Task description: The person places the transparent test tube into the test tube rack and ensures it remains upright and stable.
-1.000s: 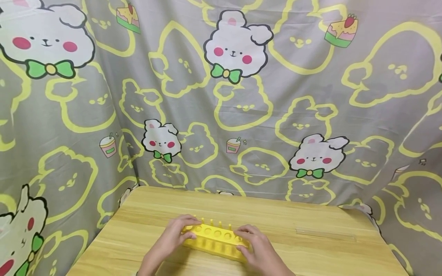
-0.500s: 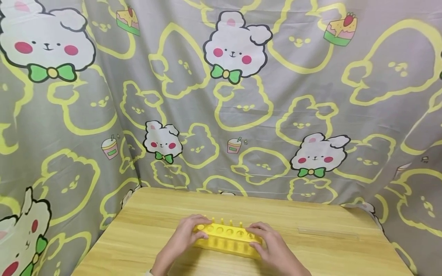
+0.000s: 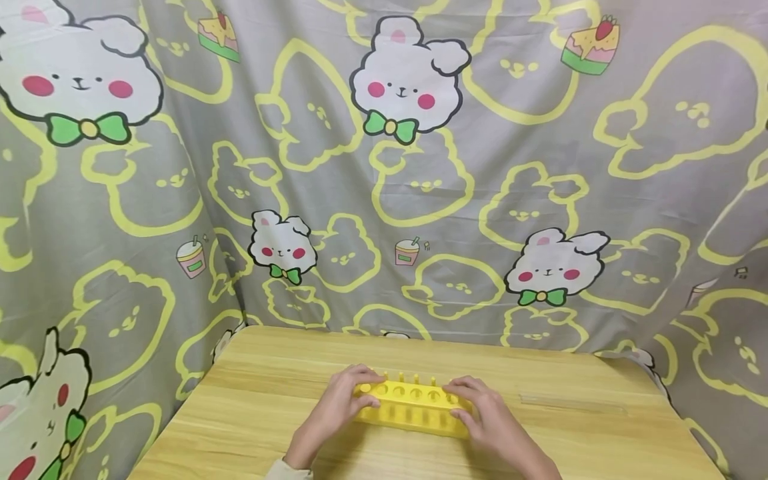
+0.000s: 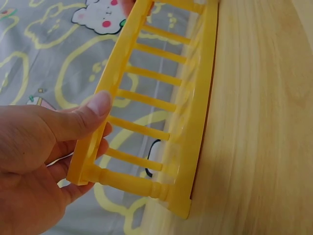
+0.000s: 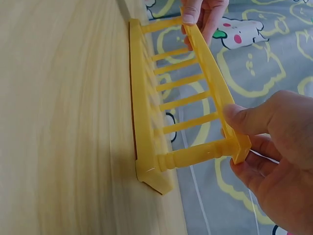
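A yellow plastic test tube rack point(image 3: 414, 415) stands upright on the wooden table, its row of round holes on top and a line of thin pegs along the far side. My left hand point(image 3: 339, 407) grips its left end, thumb on the near edge of the upper plate and fingers over the far edge. At the opposite end, my right hand point(image 3: 489, 413) holds the rack the same way. Both wrist views show the thumbs pressing the upper plate; the base point(image 4: 198, 132) lies at the tabletop. No tubes are visible in the holes.
A clear, thin strip point(image 3: 573, 404) lies on the table point(image 3: 288, 367) to the right of the rack. Patterned grey cloth point(image 3: 432, 293) hangs behind the table and along both sides.
Both hands have moved the rack to the right and slightly away across the table, keeping their grip on its ends. The clear strip stays in place.
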{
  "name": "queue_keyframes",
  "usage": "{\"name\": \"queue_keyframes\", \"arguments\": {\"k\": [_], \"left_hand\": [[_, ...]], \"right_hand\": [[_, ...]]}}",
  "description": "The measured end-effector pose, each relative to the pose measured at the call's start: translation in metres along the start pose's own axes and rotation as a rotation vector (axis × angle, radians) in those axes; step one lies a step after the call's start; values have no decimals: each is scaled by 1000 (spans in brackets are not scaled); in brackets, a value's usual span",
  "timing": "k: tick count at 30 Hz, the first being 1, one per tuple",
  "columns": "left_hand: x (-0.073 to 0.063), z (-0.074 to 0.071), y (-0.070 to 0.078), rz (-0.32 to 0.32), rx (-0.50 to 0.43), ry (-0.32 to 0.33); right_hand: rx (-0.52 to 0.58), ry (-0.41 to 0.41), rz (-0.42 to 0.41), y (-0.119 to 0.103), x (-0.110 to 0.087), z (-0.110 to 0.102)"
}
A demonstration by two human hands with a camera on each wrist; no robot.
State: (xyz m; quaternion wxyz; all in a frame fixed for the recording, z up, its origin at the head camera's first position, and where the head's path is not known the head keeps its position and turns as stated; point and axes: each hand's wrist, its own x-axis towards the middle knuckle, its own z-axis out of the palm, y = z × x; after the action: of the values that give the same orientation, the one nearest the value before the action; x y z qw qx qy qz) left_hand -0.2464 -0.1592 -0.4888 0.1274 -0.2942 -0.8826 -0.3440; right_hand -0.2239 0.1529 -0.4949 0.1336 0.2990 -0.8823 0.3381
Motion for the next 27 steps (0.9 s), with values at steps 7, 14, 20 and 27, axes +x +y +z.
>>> {"name": "queue_keyframes", "arguments": {"k": [7, 14, 20, 27], "left_hand": [[10, 8, -4, -13, -30, 1], [25, 18, -7, -9, -50, 20], [33, 21, -8, -16, -43, 18], [35, 25, -8, -23, -40, 40]], "right_hand": [[-17, 30, -49, 11, 3, -3], [-40, 51, -47, 24, 8, -8], [-34, 67, -58, 32, 11, -9], [-32, 92, -46, 34, 11, -5]]}}
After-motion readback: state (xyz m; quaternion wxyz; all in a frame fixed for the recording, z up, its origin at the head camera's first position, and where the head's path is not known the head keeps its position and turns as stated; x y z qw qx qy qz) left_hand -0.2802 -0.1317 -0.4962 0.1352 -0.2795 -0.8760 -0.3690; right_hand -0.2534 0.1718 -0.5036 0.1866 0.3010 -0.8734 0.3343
